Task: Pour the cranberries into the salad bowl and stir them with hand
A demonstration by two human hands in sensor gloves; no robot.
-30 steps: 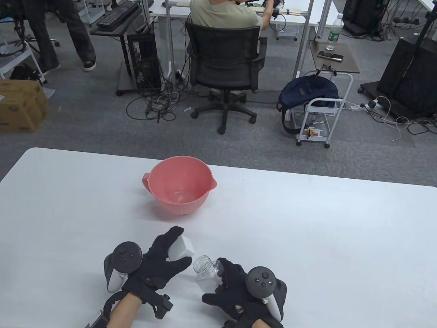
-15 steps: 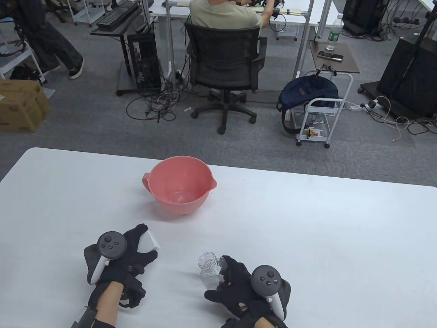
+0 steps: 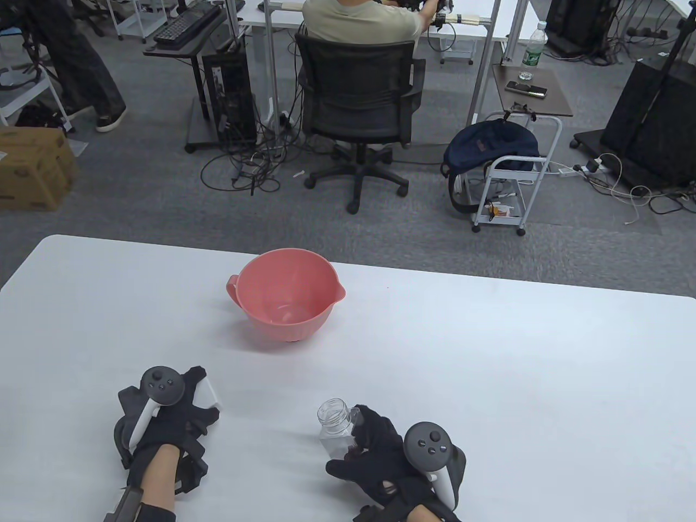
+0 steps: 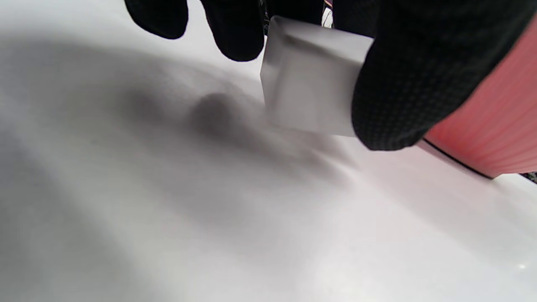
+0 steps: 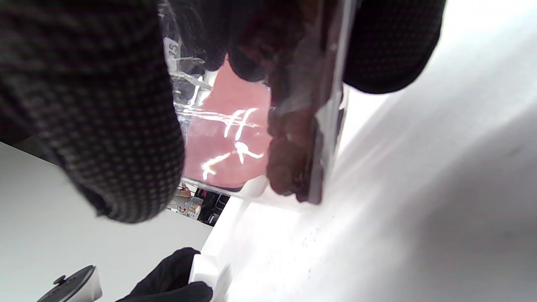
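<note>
An empty pink salad bowl with a handle and a spout stands mid-table. My right hand grips a clear open-mouthed jar that stands near the front edge. In the right wrist view, dark cranberries lie inside the jar, and the bowl shows pink through its wall. My left hand sits at the front left, well apart from the jar. It pinches the jar's white square lid between fingers and thumb. The left wrist view shows the lid just above the table, with the bowl beside it.
The white table stretches wide to the right of the bowl. Beyond its far edge are grey carpet, a person on an office chair, a small cart with a bag and floor cables.
My left hand has carried the lid leftward and toward the front edge, away from the jar. The right hand and the jar have hardly moved; the jar stands a little more upright.
</note>
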